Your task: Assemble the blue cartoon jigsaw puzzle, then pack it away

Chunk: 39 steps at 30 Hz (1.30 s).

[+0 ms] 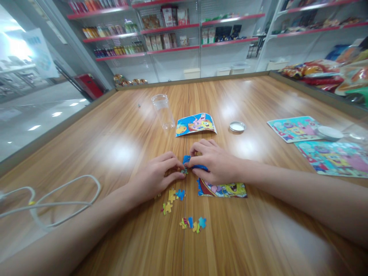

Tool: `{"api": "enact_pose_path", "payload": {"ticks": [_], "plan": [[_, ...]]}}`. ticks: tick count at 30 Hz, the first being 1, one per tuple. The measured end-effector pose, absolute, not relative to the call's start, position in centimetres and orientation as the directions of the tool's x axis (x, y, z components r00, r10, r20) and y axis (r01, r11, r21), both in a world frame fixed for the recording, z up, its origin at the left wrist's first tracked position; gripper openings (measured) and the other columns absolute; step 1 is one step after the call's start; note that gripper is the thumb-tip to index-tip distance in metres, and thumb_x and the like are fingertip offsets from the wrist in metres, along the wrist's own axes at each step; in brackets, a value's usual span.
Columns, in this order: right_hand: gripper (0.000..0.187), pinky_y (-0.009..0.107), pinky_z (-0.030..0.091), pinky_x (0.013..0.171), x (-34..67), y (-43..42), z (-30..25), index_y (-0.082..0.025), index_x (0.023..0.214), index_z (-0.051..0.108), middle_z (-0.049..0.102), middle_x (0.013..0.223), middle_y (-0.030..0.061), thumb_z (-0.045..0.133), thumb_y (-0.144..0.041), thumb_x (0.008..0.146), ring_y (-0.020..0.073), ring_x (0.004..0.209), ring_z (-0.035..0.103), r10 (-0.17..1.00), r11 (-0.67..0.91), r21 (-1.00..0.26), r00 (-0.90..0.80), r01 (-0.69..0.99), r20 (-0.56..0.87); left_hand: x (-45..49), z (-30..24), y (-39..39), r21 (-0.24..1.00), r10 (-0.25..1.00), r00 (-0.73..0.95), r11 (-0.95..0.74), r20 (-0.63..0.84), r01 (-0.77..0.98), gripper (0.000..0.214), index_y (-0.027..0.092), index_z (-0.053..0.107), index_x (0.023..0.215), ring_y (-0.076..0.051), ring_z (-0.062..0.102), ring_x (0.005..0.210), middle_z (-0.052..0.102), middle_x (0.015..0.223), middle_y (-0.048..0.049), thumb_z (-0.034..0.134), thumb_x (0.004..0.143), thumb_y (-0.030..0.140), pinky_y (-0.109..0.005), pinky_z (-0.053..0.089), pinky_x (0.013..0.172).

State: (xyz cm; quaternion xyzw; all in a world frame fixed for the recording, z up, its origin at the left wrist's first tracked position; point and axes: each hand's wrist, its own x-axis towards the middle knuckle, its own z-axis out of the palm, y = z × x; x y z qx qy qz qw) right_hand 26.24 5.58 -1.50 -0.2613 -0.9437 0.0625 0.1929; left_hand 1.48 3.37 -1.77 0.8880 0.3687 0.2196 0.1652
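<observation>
At the wooden table's [244,237] middle, left hand [155,172] narrow, fingertips around a small puzzle piece [184,171]; right hand [212,163] curls over blue pieces [186,158] beside the joined section [227,190], grip cannot be told. Advisable: keep edges flat, line tab to socket, press lightly, check against picture card [197,125].

Table centre: here at the table [258,237], left hand [156,174] and right hand [211,161] nearly meet over puzzle pieces [186,158].
Near side of right hand: part-built puzzle [236,189].
Near side of left hand: loose pieces [171,195], another cluster [196,227] nearer still.
Behind hands: picture card [195,125], cup [163,111] left, lid [237,127] right.
Far right: upper sheet [296,128] behind lower sheet [336,159].
Left: cable [97,184] beyond left forearm.
Beyond table: shelves [172,28].
</observation>
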Motion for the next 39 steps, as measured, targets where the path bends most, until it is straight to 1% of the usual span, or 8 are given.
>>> {"api": "enact_pose_path", "payload": {"ticks": [6, 10, 13, 16, 19, 25, 31, 39], "plan": [[0.023, 0.042, 0.037, 0.092, 26.1, 5.6, -1.5, -0.024, 0.107, 0.073, 0.058, 0.11, 0.0094, 0.055, -0.029, 0.094, 0.0242, 0.103, 0.05, 0.519, 0.855, -0.217, -0.79, 0.471, 0.327, 1.6, -2.3, 3.5, 0.47, 0.685, 0.622, -0.722, 0.38, 0.508, 0.006, 0.018, 0.074, 0.093, -0.012, 0.061, 0.082, 0.061, 0.092, -0.0021, 0.07, 0.091, 0.023, -0.025, 0.049, 0.075], [0.023, 0.041, 0.037, 0.092, 26.2, 5.7, -1.5, -0.023, 0.108, 0.073, 0.059, 0.11, 0.0096, 0.055, -0.029, 0.093, 0.0243, 0.103, 0.051, 0.513, 0.859, -0.217, -0.787, 0.464, 0.343, 1.1, -2.3, 3.5, 0.466, 0.672, 0.655, -0.729, 0.346, 0.502, 0.009, 0.02, 0.076, 0.089, -0.011, 0.059, 0.079, 0.058, 0.092, -0.0028, 0.07, 0.091, 0.026, -0.025, 0.048, 0.07], [0.024, 0.041, 0.037, 0.092, 26.5, 5.9, -1.3, -0.019, 0.109, 0.07, 0.061, 0.104, 0.0091, 0.057, -0.028, 0.092, 0.0238, 0.101, 0.052, 0.519, 0.855, -0.245, -0.752, 0.457, 0.407, 0.9, -2.2, 3.4, 0.412, 0.654, 0.665, -0.751, 0.36, 0.515, 0.01, 0.021, 0.076, 0.09, -0.012, 0.057, 0.08, 0.06, 0.106, -0.0054, 0.069, 0.092, 0.027, -0.028, 0.048, 0.071], [0.022, 0.04, 0.036, 0.092, 26.8, 6.1, -1.2, -0.018, 0.105, 0.07, 0.062, 0.099, 0.0082, 0.055, -0.022, 0.089, 0.0231, 0.098, 0.052, 0.535, 0.844, -0.264, -0.695, 0.468, 0.48, 1.0, -1.9, 3.4, 0.32, 0.582, 0.71, -0.812, 0.396, 0.487, 0.009, 0.021, 0.075, 0.092, -0.016, 0.058, 0.091, 0.063, 0.122, -0.0066, 0.066, 0.093, 0.024, -0.034, 0.05, 0.082], [0.019, 0.039, 0.036, 0.088, 26.9, 6.1, -1.4, -0.019, 0.097, 0.073, 0.062, 0.096, 0.0073, 0.056, -0.019, 0.087, 0.0221, 0.093, 0.053, 0.533, 0.845, -0.248, -0.717, 0.473, 0.448, 1.2, -1.6, 3.5, 0.277, 0.525, 0.767, -0.85, 0.369, 0.449, 0.009, 0.019, 0.072, 0.096, -0.019, 0.059, 0.094, 0.069, 0.117, -0.0064, 0.064, 0.094, 0.021, -0.037, 0.05, 0.087], [0.024, 0.038, 0.036, 0.085, 26.7, 5.9, -1.8, -0.019, 0.104, 0.073, 0.062, 0.097, 0.0083, 0.055, -0.02, 0.088, 0.0219, 0.093, 0.054, 0.548, 0.836, -0.243, -0.726, 0.492, 0.416, 1.3, -1.3, 3.5, 0.281, 0.539, 0.768, -0.841, 0.346, 0.463, 0.011, 0.019, 0.07, 0.102, -0.02, 0.059, 0.098, 0.07, 0.115, -0.0068, 0.062, 0.094, 0.02, -0.038, 0.05, 0.089], [0.021, 0.037, 0.038, 0.085, 26.7, 5.9, -1.6, -0.018, 0.1, 0.072, 0.062, 0.097, 0.008, 0.054, -0.018, 0.088, 0.0215, 0.093, 0.055, 0.564, 0.824, -0.243, -0.707, 0.512, 0.427, 1.2, -1.2, 3.3, 0.25, 0.561, 0.764, -0.827, 0.319, 0.503, 0.011, 0.019, 0.07, 0.099, -0.022, 0.056, 0.106, 0.066, 0.126, -0.0077, 0.061, 0.095, 0.021, -0.042, 0.048, 0.095], [0.028, 0.033, 0.045, 0.079, 27.7, 7.0, -1.3, -0.014, 0.09, 0.071, 0.064, 0.088, 0.0078, 0.046, -0.002, 0.083, 0.019, 0.086, 0.059, 0.627, 0.765, -0.385, -0.456, 0.517, 0.632, 1.2, -1.0, 3.3, 0.176, 0.534, 0.794, -0.846, 0.292, 0.504, 0.017, 0.019, 0.066, 0.11, -0.024, 0.056, 0.108, 0.067, 0.125, -0.0084, 0.06, 0.095, 0.02, -0.045, 0.046, 0.1]]}}
